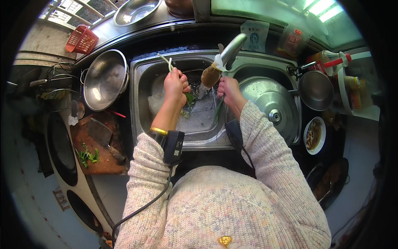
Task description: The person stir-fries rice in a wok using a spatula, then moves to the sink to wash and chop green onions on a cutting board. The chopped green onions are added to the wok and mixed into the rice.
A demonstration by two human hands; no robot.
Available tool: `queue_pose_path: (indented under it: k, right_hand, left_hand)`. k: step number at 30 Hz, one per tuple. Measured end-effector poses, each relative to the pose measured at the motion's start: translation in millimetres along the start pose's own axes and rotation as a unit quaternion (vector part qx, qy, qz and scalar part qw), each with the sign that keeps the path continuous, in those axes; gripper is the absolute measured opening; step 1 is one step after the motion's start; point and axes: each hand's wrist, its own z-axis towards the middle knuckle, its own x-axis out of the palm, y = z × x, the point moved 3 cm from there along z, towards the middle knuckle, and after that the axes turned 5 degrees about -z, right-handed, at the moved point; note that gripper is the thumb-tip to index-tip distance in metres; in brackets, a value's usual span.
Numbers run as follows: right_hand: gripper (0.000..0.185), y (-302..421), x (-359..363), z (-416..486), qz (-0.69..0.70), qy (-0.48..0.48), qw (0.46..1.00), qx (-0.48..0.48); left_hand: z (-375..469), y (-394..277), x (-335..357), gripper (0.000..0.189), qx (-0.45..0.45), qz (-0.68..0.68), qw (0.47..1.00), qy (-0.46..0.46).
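Note:
Both hands are over the left basin of a stainless-steel sink (199, 144). My left hand (175, 87) is closed around green onions (190, 101); their pale ends stick up above the fist and green leaves show below it. Close to the faucet (233, 49), my right hand (230, 91) grips another green onion (219, 109), whose dark green leaves hang down toward the basin. A brown cover (210, 76) and some white plastic are fixed at the faucet's outlet, with water running beneath. Bits of greens lie on the mesh in the basin.
A large metal lid (266, 96) covers much of the right basin. At left are a steel pot (105, 80) and a cutting board (108, 165) with a cleaver (100, 131) and chopped greens (87, 157). A saucepan (316, 90) and a bowl of food (314, 135) stand at right.

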Motion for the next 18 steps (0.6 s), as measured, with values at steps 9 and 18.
queue_pose_path:
  k: [9, 18]
  right_hand:
    - [0.024, 18.8, 31.3, 0.4, -0.203, 0.053, 0.973, -0.097]
    - [0.079, 106.4, 18.0, 43.9, -0.371, -0.058, 0.874, -0.309]
  left_hand:
    - [-1.5, 54.4, 10.2, 0.019, -0.01, 0.362, 0.922, 0.139]
    - [-10.3, 44.1, 11.6, 0.011, -0.191, 0.092, 0.972, 0.099]
